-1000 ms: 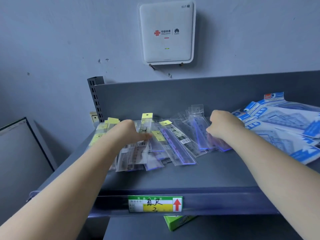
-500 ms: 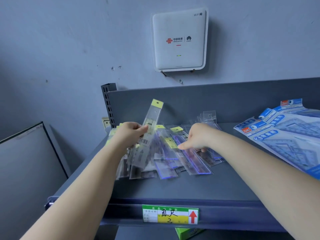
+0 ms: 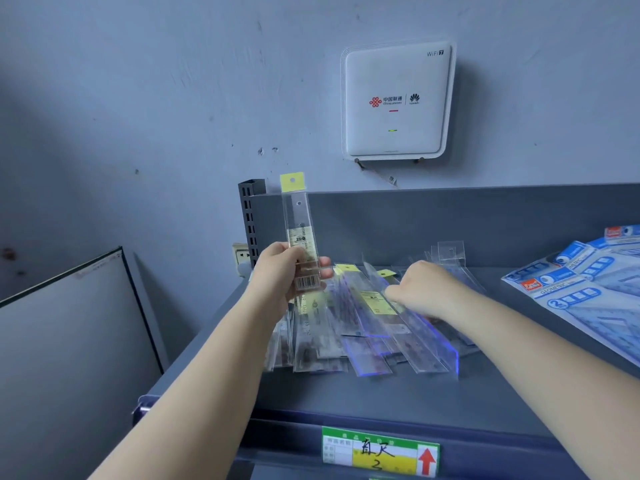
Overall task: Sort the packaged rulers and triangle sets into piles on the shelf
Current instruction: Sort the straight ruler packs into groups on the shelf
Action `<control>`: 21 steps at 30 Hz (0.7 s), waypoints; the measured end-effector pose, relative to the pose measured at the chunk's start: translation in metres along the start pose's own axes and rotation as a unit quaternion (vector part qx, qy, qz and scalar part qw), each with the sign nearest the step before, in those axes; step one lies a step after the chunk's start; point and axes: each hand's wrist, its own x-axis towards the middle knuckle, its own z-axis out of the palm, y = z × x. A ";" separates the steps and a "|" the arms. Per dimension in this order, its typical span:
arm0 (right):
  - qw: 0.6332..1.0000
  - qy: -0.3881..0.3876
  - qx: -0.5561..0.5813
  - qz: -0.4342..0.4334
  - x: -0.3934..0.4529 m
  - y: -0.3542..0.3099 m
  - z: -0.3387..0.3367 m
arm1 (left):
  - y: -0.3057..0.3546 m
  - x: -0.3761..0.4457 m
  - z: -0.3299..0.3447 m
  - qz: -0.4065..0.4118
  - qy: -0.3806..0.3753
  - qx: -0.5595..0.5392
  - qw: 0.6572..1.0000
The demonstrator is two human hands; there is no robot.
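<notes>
My left hand [image 3: 280,271] holds a clear packaged ruler with a yellow hang tab [image 3: 298,216] upright above the shelf's left end. Below it, a loose heap of packaged rulers [image 3: 346,344] in clear sleeves lies on the grey shelf [image 3: 346,396], some with yellow tabs, some with blue edges. My right hand [image 3: 426,289] reaches into the middle of the heap, its fingers pinching a ruler with a yellow label [image 3: 375,303]. Several blue-and-white triangle set packs [image 3: 588,292] lie fanned out at the shelf's right end.
The shelf has a grey back panel [image 3: 450,220] and a slotted upright post [image 3: 251,216] at its left. A price label with a red arrow [image 3: 381,452] sits on the front rail. A white WiFi box [image 3: 396,100] hangs on the wall. A framed board [image 3: 69,334] leans at the left.
My left hand has lifted a yellow-tabbed ruler out of the heap and stood it upright. My right hand has moved left from the back rulers into the middle of the heap.
</notes>
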 end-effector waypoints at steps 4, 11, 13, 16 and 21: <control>0.999 0.043 0.009 0.002 0.002 0.008 -0.006 | 0.002 -0.001 -0.004 -0.006 0.015 -0.007 1.000; 0.995 0.037 0.093 -0.003 0.000 0.014 -0.011 | 0.008 0.004 -0.034 -0.084 0.029 0.030 0.996; 0.990 0.035 0.140 -0.012 -0.001 0.013 -0.012 | 0.008 0.005 -0.046 -0.115 0.024 0.016 0.993; 0.980 0.052 0.191 -0.029 0.000 0.011 -0.015 | 0.013 0.002 -0.061 -0.137 -0.003 0.024 0.990; 0.967 0.006 0.252 -0.023 0.003 0.015 -0.009 | 0.022 -0.006 -0.077 -0.124 -0.016 0.120 0.985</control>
